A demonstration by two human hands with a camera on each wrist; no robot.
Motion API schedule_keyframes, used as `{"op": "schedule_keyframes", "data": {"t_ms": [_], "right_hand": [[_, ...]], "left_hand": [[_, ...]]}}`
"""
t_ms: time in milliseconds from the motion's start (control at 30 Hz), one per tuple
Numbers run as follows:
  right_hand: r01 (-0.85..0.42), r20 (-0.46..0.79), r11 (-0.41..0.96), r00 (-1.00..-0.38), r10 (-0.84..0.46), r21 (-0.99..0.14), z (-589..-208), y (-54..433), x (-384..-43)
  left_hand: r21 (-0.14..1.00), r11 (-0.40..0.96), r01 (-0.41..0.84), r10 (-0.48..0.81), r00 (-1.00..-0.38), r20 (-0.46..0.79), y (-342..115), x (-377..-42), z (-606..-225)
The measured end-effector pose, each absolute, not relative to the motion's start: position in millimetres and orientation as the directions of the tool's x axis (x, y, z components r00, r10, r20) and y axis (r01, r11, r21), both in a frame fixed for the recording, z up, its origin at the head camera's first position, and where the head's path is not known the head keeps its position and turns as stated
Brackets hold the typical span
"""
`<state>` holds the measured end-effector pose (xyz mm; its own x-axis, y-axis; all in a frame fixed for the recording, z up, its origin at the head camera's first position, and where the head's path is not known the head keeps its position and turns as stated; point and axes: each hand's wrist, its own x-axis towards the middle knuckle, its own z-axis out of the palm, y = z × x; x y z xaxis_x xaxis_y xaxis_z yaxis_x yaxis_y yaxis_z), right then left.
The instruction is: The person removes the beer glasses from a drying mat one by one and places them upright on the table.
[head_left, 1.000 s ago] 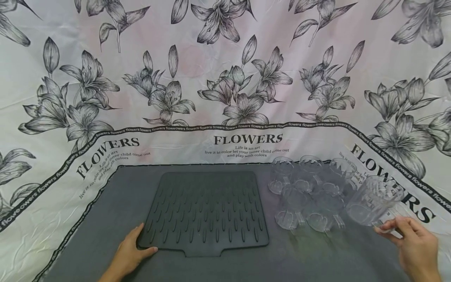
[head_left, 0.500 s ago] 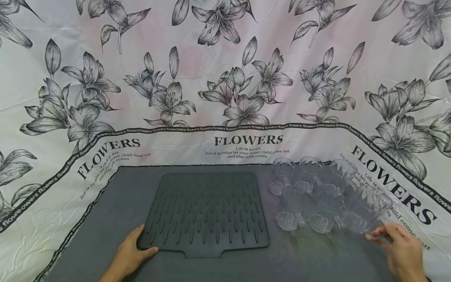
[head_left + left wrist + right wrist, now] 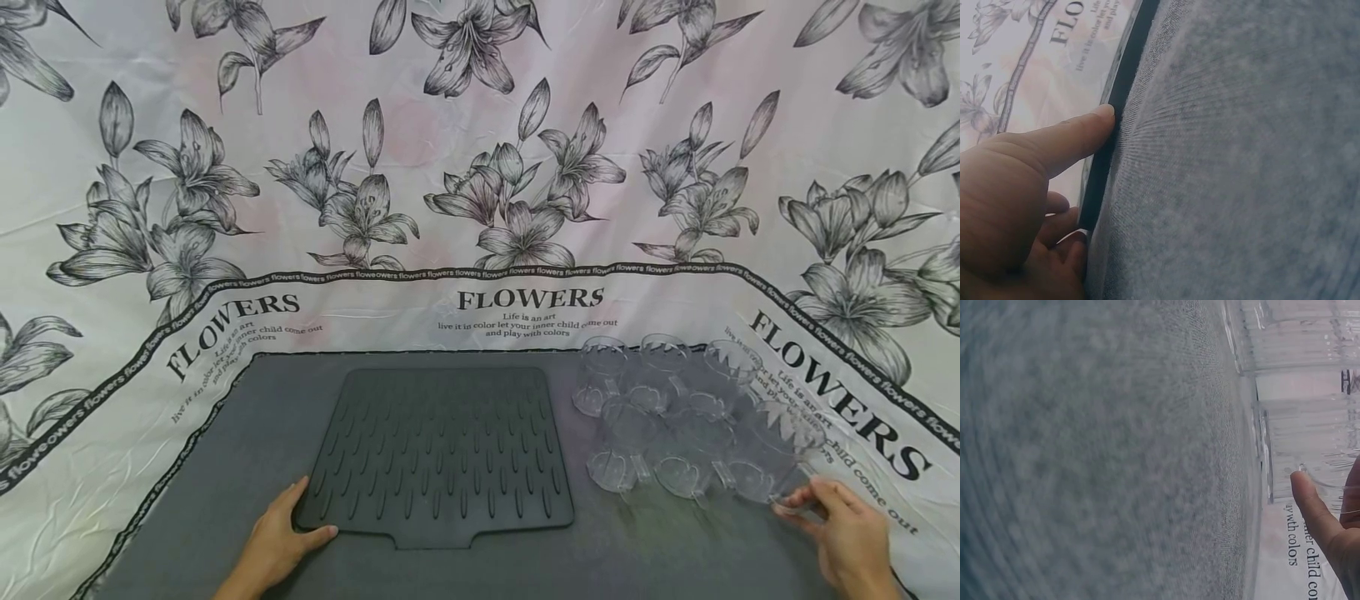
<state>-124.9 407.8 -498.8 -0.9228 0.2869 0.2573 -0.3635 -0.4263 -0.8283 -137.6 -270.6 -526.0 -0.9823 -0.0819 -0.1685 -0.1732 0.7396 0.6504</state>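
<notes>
A dark ridged drying mat (image 3: 442, 450) lies on the grey table. My left hand (image 3: 273, 537) rests at its near left corner, thumb against the front edge and fingers along the left side. In the left wrist view, the thumb (image 3: 1079, 137) touches the mat's edge (image 3: 1100, 169). At the right, my right hand (image 3: 843, 533) pinches the handle of a clear mug (image 3: 768, 454), the rightmost in the near row. The right wrist view has the thumb (image 3: 1310, 506) at that mug's (image 3: 1304, 437) handle. The mug looks set down on the table, beside the other near-row mugs.
More clear mugs stand close together right of the mat, including a near one (image 3: 682, 454) and a back one (image 3: 603, 375). A white flower-printed cloth (image 3: 525, 167) covers the back and sides, beyond the edge of the grey table surface (image 3: 247, 417).
My right hand has moved left and down with the clear mug, bringing it to the end of the near row. The left hand and drying mat have stayed in place.
</notes>
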Motion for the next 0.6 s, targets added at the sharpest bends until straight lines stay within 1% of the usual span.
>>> {"op": "schedule_keyframes", "data": {"t_ms": [133,300,600], "right_hand": [[-0.364,0.268,-0.446,-0.927,0.264,-0.818,-501,409,-125],[-0.359,0.271,-0.427,-0.928,0.254,-0.83,-504,409,-126],[-0.326,0.227,-0.413,-0.935,0.271,-0.85,-512,412,-127]], "left_hand": [[0.654,0.738,-0.169,-0.08,-0.983,-0.164,-270,-138,-526],[0.666,0.726,-0.171,-0.08,-0.983,-0.165,-271,-137,-527],[0.663,0.729,-0.17,-0.08,-0.983,-0.165,-272,-136,-527]]}}
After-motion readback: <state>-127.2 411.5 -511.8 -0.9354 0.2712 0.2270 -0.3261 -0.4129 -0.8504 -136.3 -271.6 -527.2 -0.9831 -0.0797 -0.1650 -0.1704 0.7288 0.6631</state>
